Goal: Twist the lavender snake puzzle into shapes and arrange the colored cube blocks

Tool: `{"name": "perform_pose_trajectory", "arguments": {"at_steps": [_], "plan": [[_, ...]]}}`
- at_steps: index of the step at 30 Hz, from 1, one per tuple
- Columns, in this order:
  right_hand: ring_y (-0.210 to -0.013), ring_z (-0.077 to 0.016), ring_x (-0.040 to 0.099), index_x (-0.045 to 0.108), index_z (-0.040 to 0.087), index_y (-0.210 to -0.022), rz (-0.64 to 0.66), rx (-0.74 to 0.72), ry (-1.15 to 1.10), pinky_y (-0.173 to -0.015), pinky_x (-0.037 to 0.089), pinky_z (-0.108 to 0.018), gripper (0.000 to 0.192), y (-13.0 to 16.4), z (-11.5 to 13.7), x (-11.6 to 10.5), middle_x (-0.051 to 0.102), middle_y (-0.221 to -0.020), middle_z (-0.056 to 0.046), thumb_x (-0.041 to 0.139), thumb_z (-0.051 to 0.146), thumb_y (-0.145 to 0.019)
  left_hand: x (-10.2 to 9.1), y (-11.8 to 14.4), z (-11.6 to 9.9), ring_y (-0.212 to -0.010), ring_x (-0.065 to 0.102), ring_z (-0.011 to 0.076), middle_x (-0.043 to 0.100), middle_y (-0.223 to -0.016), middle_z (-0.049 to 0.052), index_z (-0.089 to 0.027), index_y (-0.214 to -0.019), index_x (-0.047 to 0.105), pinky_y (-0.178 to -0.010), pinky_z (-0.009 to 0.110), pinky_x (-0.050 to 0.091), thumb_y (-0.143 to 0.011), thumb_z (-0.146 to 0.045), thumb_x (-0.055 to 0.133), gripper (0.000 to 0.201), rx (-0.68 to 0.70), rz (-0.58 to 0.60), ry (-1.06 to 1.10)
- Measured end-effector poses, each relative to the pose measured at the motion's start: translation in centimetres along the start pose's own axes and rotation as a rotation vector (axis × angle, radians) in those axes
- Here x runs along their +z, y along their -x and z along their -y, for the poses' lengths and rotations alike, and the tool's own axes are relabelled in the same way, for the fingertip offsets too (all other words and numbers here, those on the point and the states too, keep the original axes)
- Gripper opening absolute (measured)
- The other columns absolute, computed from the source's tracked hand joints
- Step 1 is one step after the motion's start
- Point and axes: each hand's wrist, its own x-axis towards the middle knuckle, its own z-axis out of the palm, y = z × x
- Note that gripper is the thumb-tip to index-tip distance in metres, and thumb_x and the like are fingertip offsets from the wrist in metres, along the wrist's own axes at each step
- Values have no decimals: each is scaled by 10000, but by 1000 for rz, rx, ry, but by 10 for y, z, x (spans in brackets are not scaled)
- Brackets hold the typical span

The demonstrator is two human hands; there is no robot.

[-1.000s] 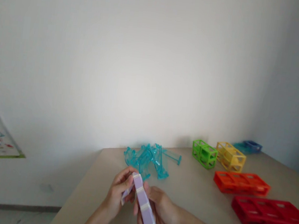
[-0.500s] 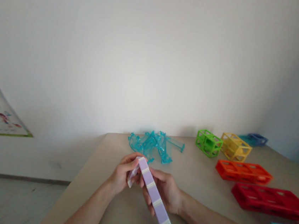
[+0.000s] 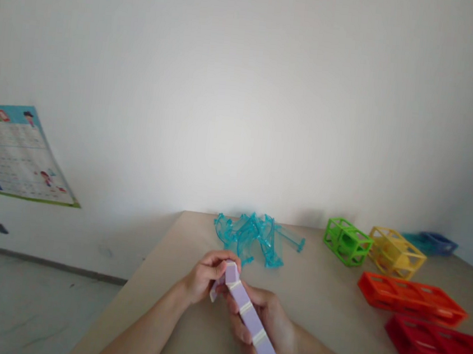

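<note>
1. Head camera: a pale wall (image 3: 244, 99) fills most of the view, behind everything else.
2. Beige table (image 3: 318, 287): its surface spreads under both forearms, its far edge against the wall.
3. Poster (image 3: 23, 154): on the wall at far left, partly cut off by the picture's edge.
4. Red frame (image 3: 440, 350): flat on the table at right, running out of view.
5. Teal pieces (image 3: 251, 235): a see-through jumble on the table, just beyond the left hand.
6. Orange frame (image 3: 413, 300): flat, just beyond the red one.
7. Right hand (image 3: 274, 319): grasping the lavender strip along its middle stretch. The palm sits on the strip's right side; fingers pass underneath and their tips show along its left edge.
8. Lavender strip (image 3: 250, 319): slants from the left hand, across the right hand's fingers, to the bottom edge, where it is cut off. Pale bands divide it.
9. Left hand (image 3: 206, 278): pinching the strip's far end, thumb on the left edge, fingers bent around behind.
10. Yellow frame (image 3: 397, 253) and green frame (image 3: 346, 243): side by side towards the back, well apart from both hands.
11. Lavender flap (image 3: 216, 290): angles down below the left thumb; whether it joins the strip, I cannot tell.
</note>
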Motion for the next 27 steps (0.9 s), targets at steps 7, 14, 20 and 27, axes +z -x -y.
{"name": "perform_pose_trajectory", "arguments": {"at_steps": [7,14,20,27], "plan": [[-228,-143,478,519,170,-760,93,139,18,-209,388,-201,451,-1,13,-10,516,-400,18,233,470,-939,-5,1,3,-308,377,49,536,-501,-15,-121,-801,675,-311,176,363,-666,-480,752,391,-64,7,36],[-296,-116,543,570,140,-892,-146,-73,423,-255,409,-164,362,9,29,1,615,-570,3,558,499,-845,-17,-3,4,-306,411,64,569,-525,-1,-136,-884,652,-295,191,407,-753,-400,693,298,-178,-3,65],[-294,-120,526,562,146,-845,20,60,360,-266,442,-198,361,10,28,4,566,-510,28,599,503,-808,-17,3,4,-280,404,61,556,-496,8,-99,-826,664,-281,187,400,-722,-466,707,384,-174,134,90],[-322,-94,512,556,157,-799,-85,46,594,-313,431,-178,351,17,32,24,539,-510,42,615,503,-801,-13,3,-1,-260,372,62,517,-438,-5,-89,-757,667,-258,185,375,-690,-473,721,393,-169,132,105]]}}
